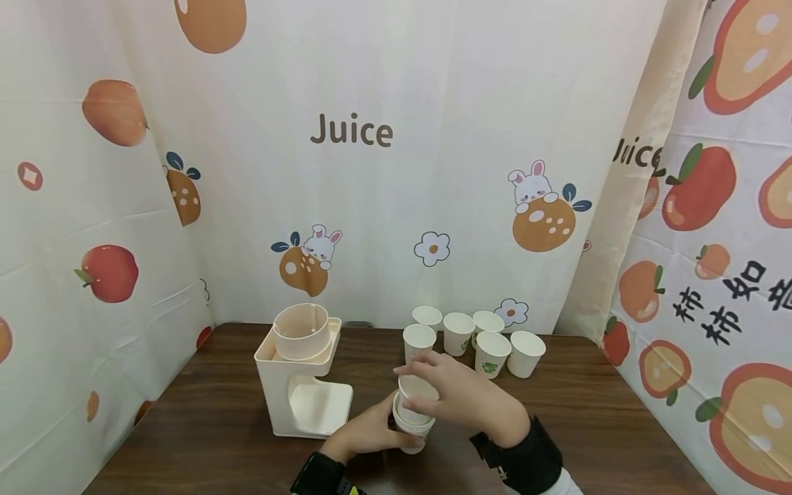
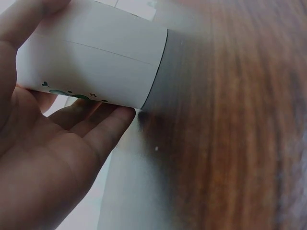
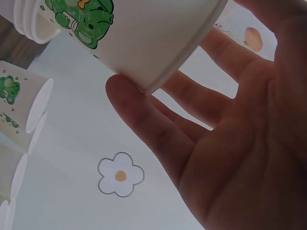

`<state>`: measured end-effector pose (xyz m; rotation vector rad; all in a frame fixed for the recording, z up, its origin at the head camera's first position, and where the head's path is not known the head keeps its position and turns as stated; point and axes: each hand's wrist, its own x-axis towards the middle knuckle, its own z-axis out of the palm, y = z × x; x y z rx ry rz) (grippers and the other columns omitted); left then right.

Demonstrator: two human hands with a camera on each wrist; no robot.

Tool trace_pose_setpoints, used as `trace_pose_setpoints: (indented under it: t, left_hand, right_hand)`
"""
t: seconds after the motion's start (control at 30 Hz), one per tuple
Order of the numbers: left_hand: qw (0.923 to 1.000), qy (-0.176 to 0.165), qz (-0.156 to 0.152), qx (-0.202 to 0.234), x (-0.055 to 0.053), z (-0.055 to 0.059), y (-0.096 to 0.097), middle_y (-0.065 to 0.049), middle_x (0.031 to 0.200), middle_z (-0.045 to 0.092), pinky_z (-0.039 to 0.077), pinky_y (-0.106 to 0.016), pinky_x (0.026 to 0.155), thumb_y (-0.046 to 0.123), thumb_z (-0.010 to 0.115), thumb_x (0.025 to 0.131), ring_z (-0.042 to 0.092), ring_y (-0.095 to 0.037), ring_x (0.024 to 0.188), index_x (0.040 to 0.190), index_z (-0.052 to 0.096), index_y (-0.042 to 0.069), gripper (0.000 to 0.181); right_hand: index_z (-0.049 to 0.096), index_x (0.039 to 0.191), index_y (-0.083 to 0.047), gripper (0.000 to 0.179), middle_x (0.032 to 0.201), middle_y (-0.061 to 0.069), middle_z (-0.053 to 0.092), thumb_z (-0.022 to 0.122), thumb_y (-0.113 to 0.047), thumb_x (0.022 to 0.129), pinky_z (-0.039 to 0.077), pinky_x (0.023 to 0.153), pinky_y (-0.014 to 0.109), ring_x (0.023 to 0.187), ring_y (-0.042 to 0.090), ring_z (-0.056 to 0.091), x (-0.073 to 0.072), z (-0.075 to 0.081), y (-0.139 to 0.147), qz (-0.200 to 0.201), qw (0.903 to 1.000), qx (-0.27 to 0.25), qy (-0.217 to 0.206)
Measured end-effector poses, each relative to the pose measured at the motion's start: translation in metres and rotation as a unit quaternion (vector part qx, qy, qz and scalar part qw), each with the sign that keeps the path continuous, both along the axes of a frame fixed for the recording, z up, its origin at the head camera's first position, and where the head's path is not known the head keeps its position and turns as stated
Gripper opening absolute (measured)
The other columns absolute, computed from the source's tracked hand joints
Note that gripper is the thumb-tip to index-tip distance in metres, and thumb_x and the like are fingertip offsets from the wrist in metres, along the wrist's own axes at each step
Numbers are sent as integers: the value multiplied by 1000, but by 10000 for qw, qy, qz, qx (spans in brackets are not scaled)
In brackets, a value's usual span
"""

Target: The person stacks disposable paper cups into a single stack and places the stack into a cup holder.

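Head view: left fingers [image 1: 401, 439] grip tapered paper cups [image 1: 422, 427]; right fingers [image 1: 425, 369] pinch the topmost cup [image 1: 413, 390].

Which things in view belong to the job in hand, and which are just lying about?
Part of the job:
upper cup, held by the right fingers
cup stack, held by the left fingers
standing cups, probably, being similar cups

Apparently just there:
cream stand, untouched
printed curtain, a backdrop
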<state>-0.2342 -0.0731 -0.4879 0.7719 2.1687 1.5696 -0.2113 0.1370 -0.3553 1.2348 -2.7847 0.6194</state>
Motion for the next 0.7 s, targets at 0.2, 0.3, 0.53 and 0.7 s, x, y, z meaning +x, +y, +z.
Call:
trace_pose_setpoints:
  t: [0.2,0.3,0.53,0.7]
  left_hand:
    - [10000,-25,-29,31,0,-1,0,3,132,54,42,-42,99,29,80,85,55,-17,119,153,31,19,84]
    - [10000,-31,-39,-3,-1,-2,-1,2,133,53,42,-43,99,31,80,86,54,-17,119,153,31,18,85]
    - [9999,-29,-146,52,-3,-3,-1,0,137,51,42,-42,99,31,80,86,54,-17,120,157,24,18,91]
    - [9998,-100,-142,11,-4,-4,-2,-2,143,48,41,-42,100,33,79,87,53,-17,124,157,25,18,89]
  right_hand:
    - [64,134,-22,38,131,3,56,63,-39,100,50,90,37,115,20,56,-1,-6,-2,12,9999,16,-99]
    - [63,134,-22,38,134,5,55,63,-39,100,50,91,39,118,23,55,-2,-7,-2,-15,9999,60,-144]
    - [64,133,-24,36,132,3,56,64,-36,100,50,87,36,115,22,56,-2,-17,-4,-44,9998,116,-177]
    - [64,134,-23,36,138,8,54,64,-36,100,50,90,40,121,28,54,-3,-26,-6,-97,9994,213,-267]
